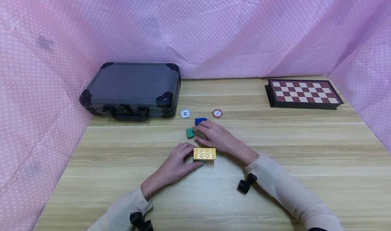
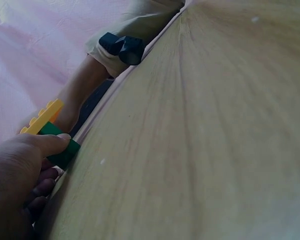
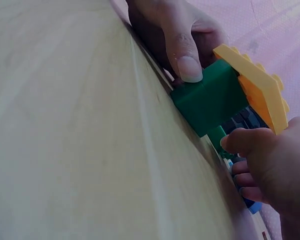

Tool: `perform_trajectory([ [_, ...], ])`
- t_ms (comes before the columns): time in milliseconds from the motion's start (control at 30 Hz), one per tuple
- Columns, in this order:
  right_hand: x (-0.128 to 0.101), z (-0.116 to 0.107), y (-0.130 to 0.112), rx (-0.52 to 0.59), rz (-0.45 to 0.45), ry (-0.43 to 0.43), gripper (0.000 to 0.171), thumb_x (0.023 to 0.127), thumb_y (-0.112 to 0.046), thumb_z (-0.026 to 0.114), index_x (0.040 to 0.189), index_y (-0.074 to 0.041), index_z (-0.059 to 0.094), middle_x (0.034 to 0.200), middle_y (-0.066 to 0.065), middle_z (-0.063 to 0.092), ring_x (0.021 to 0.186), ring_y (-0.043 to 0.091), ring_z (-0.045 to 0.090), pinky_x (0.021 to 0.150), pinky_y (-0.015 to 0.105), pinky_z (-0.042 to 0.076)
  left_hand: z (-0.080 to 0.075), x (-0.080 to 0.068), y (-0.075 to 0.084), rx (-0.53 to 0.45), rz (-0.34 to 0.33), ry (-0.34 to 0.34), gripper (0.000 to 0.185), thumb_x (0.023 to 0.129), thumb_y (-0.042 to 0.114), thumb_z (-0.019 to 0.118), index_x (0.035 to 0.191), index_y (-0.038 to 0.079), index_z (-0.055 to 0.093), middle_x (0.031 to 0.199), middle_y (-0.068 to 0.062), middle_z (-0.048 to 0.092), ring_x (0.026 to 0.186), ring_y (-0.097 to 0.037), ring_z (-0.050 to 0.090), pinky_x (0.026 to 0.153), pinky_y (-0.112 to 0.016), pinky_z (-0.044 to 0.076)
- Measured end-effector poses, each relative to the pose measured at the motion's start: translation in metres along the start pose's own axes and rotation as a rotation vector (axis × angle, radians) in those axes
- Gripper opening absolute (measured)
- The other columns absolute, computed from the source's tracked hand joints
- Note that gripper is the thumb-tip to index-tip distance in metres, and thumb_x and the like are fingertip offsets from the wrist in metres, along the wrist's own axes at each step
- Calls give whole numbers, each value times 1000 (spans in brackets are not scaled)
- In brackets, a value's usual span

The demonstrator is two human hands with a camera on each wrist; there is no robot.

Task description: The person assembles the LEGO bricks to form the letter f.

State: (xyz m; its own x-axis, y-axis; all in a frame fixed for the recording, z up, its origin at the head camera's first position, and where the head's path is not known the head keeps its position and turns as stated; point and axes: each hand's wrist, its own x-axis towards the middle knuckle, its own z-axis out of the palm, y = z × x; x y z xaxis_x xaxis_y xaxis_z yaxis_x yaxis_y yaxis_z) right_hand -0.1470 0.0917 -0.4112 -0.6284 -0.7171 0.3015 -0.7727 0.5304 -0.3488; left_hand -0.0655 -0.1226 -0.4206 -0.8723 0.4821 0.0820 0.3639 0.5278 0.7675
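Note:
In the head view, my left hand holds a green block between thumb and fingers. A yellow brick with studs on top sits on that green block and overhangs it, as the right wrist view shows. My right hand reaches past it, fingers bent and apart. Its thumb and fingertips are right at the studded side of a small green brick on the table. A blue brick lies just beyond, partly covered by the fingers.
Two poker chips, one white and blue and one red, lie behind the bricks. A grey case with black corners stands at the back left. At the back right lies a folded checkered board. Pink dotted cloth hangs behind the table.

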Motion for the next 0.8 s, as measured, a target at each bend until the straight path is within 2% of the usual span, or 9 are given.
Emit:
perform_trajectory([
  [367, 6, 4, 1, -80, -21, -8, 40, 100, -25, 71, 132, -1, 66, 120, 11, 65, 109, 24, 62, 94, 37, 54, 0, 1, 0, 6, 7, 4, 37, 88, 22, 85, 122, 13, 72, 116, 6, 63, 109, -12, 55, 92, -39, 51],
  [800, 7, 8, 1, -89, -55, 23, 40, 97, -28, 75, 128, -2, 68, 116, 10, 66, 104, 23, 60, 91, 36, 54, 0, 1, -2, -1, 9, 5, 37, 90, 24, 84, 123, 14, 71, 122, 6, 64, 112, -12, 56, 94, -41, 51],
])
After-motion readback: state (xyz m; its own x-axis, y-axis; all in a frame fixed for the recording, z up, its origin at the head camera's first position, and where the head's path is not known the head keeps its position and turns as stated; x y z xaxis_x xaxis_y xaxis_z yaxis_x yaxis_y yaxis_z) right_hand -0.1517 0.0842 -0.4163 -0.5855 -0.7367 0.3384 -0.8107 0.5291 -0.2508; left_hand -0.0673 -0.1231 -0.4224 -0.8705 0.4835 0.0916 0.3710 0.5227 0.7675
